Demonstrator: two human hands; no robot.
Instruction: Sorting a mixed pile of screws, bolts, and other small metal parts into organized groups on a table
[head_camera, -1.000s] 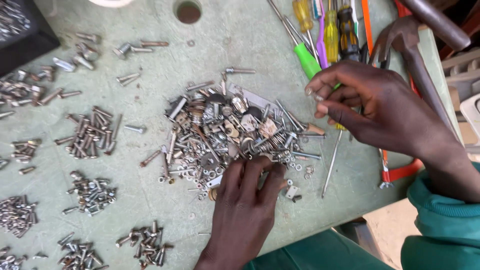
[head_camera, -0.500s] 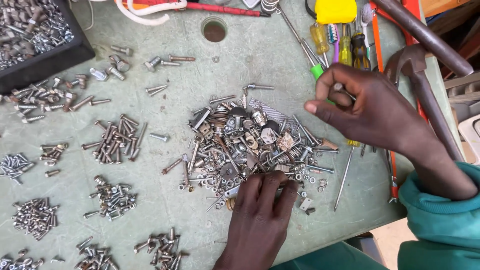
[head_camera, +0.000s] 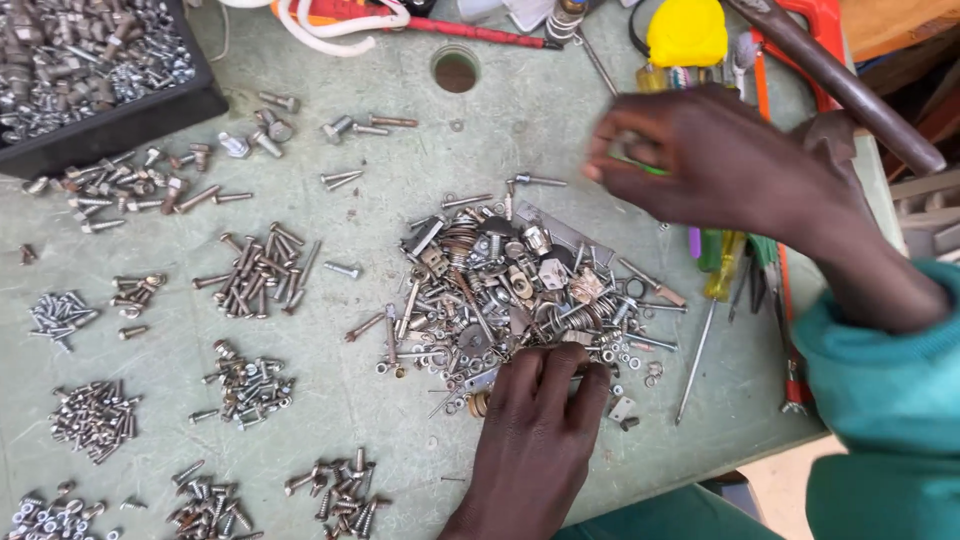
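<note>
Left hand (head_camera: 535, 440) lay palm down, fingers spread flat, fingertips pressing the near edge of the mixed hardware pile (head_camera: 510, 290), gripping nothing. Right hand (head_camera: 720, 165) hovered above the pile's far right side, fingers loosely curled; contents indiscernible

Left hand (head_camera: 535, 430): enters from bottom edge, palm down, back of hand to camera, wrist straight. Fingers (head_camera: 560, 365) extended forward and close together, tips slightly curled down and pressed to the surface. Not gripping anything visible.

Right hand (head_camera: 715, 165): comes in from the right, raised above the surface, motion-blurred. Palm down, fingers loosely bent and bunched, pointing left. Can't tell if it's pinching anything. Wrist bent, forearm angled down-right into a teal sleeve (head_camera: 880, 400).
</note>
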